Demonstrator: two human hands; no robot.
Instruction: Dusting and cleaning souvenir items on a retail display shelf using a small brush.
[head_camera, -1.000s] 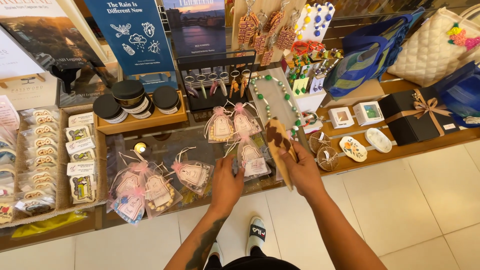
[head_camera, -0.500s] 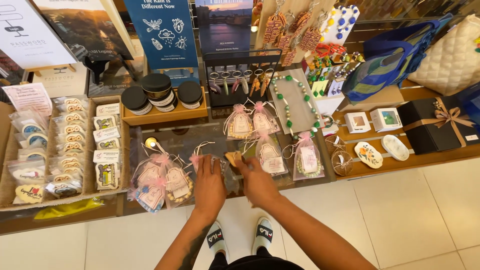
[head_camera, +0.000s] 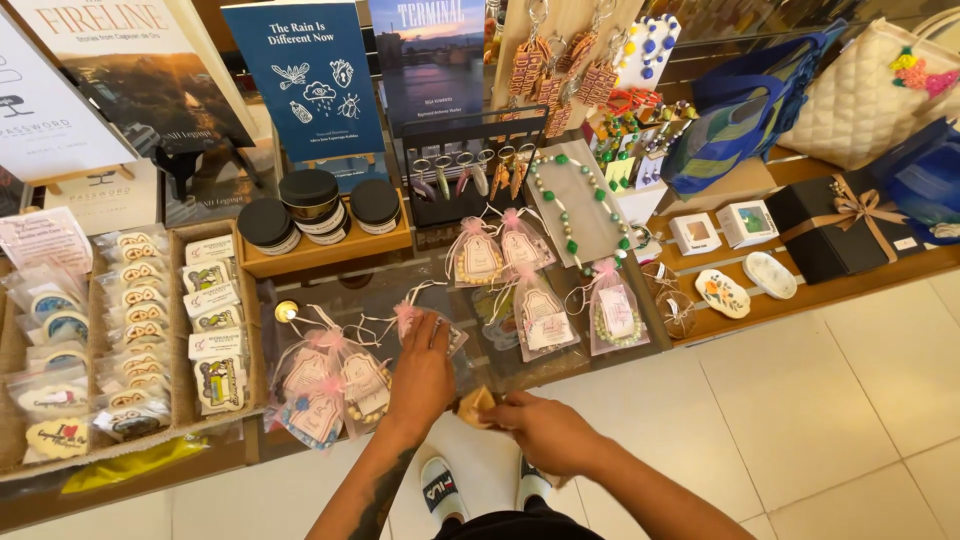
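Two hands at the front edge of a craft stall, one pinching a small tan piece

The small tan piece (head_camera: 476, 404) sits at the near edge of the glass counter (head_camera: 390, 290), pinched between the curled fingers of the right hand (head_camera: 545, 432); what it is cannot be told. Just beside it the left hand (head_camera: 422, 372) lies palm down, fingers spread and loose, fingertips touching a clear gift bag (head_camera: 425, 322) with a pink ribbon, gripping nothing. More pink-ribboned clear bags (head_camera: 325, 385) lie to its left and others (head_camera: 540, 310) stand behind. Further left, a woven tray (head_camera: 180, 330) holds rows of small labelled packets. Behind, three black-lidded jars (head_camera: 320, 205) stand on a wooden shelf, below an upright blue sign (head_camera: 305, 80). At far right stands a black box with a tan bow (head_camera: 835, 225)
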